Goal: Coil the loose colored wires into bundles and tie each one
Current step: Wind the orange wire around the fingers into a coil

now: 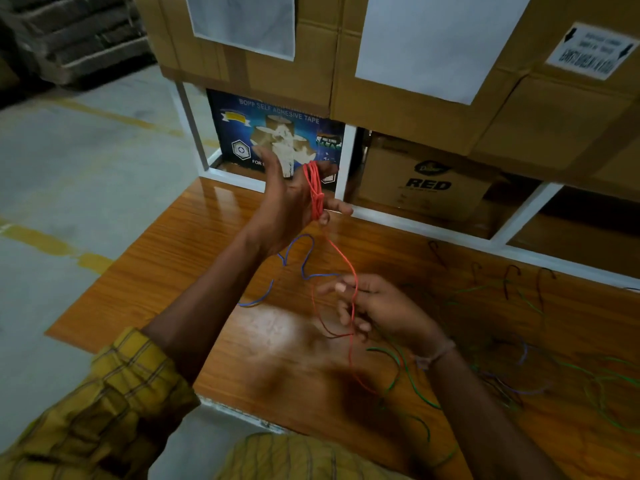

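Left fingers: curled around a red wire coil (314,188), the loops wound over the left hand (287,202), thumb raised apart from the rest.
Right fingers: loosely bent, pinching the free run of the red wire (349,271) that slants down from the coil; the right hand (377,306) sits nearer the body than the coil.
Red tail: below the right hand it loops and trails onto the wooden table (207,271) (the frame is blurred here).
Blue wire (298,258): lying loose on the table, just below the coil and left of the right hand.
Green wires (398,362): scattered on the table right of the coil, mixed with dark strands too blurred to count.
Tape box (277,133): directly behind the coil, under stacked cardboard cartons (415,98).
Sleeves: 1 yellow checked sleeve (114,393), rolled up the left arm.
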Demonstrator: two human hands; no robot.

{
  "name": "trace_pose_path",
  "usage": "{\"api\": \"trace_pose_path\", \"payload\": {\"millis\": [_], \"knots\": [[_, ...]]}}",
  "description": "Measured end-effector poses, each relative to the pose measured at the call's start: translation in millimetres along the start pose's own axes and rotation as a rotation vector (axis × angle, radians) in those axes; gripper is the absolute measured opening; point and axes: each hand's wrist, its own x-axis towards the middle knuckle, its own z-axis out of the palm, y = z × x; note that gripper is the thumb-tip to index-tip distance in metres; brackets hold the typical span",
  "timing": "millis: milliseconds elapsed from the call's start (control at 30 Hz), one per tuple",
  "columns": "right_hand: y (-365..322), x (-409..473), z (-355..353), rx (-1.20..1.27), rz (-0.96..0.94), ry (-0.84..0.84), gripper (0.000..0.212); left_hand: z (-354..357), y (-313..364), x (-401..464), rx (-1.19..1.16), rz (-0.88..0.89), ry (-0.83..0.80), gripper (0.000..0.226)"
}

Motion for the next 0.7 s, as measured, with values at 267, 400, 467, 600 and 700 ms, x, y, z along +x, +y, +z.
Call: {"api": "trace_pose_path", "payload": {"millis": [267,400,467,600,700], "knots": [[1,-4,13,-0.395,0.059,0.255,0.033,1,-18,14,-0.008,-0.096,0.207,0.114],[-21,-13,-4,-0.259,-0.058,0.327,0.033,-7,-35,9,0.322,-0.143,0.084,0.148],[-36,-17,-15,-0.223,-0.117,0.329,0.032,-13,-43,4,0.423,-0.162,-0.012,0.144],[-52,-23,-37,-0.262,-0.214,0.297,0.022,-6,-44,-10,0.552,-0.216,-0.169,0.123],[-59,-23,-56,-0.362,-0.261,0.337,0.018,-2,-49,-21,0.534,-0.245,-0.29,0.136]]}}
